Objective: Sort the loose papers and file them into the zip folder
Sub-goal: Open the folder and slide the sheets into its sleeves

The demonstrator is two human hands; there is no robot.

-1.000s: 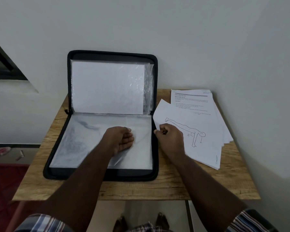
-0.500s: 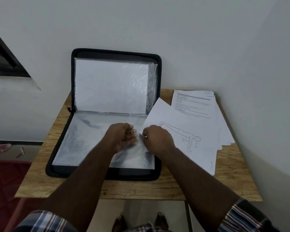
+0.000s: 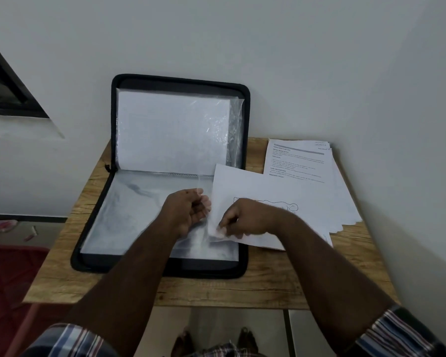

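**Over the open folder: sheet meets sleeve**

On the wooden table (image 3: 255,287) my zip folder (image 3: 180,81) lies open, back half propped vs the wall, front half flat w/ clear sleeves. My left hand (image 3: 188,212) is over the flat half, fingers curled, pinching the edge of the top plastic sleeve (image 3: 139,215) and holding it up a bit. My right hand (image 3: 245,219) pinches the lower left corner of a sheet w/ a line drawing (image 3: 263,191); that corner sits right at the sleeve edge, rest of the sheet hangs over the folder's right rim and the table. Remaining paper stack (image 3: 307,163) lies fanned at the table's back right, printed text page on top, partly under my sheet.
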